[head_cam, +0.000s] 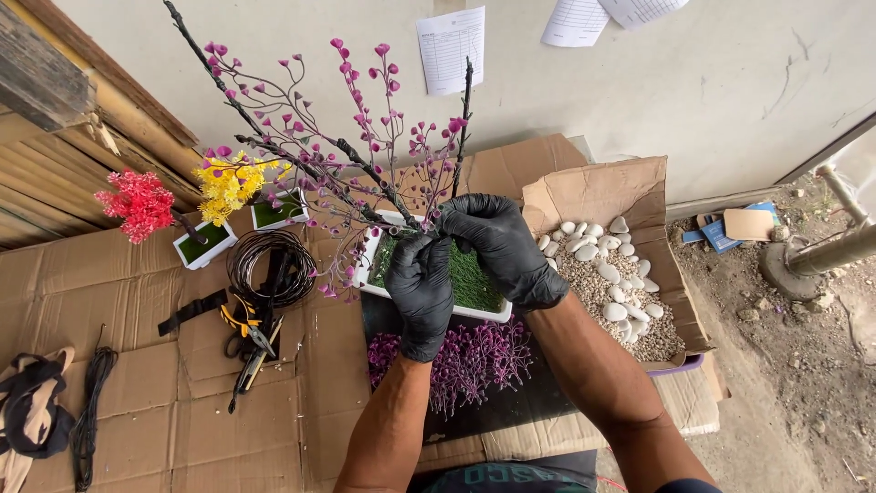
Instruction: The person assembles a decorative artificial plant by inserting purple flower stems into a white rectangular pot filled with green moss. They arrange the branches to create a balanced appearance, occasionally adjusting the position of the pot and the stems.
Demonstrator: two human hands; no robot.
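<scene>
Both my hands wear black gloves. My left hand and my right hand meet at the base of a dark artificial tree with pink buds on thin wire twigs. The trunk stands in a white rectangular pot lined with green fake grass. Fingers of both hands close around the lower trunk just above the grass. A heap of loose purple bud sprigs lies on a black sheet in front of the pot.
A cardboard box holds white pebbles and gravel at the right. Two small white pots carry a red sprig and a yellow sprig. A wire coil, pliers and cords lie on flattened cardboard. Bamboo poles stand at the left.
</scene>
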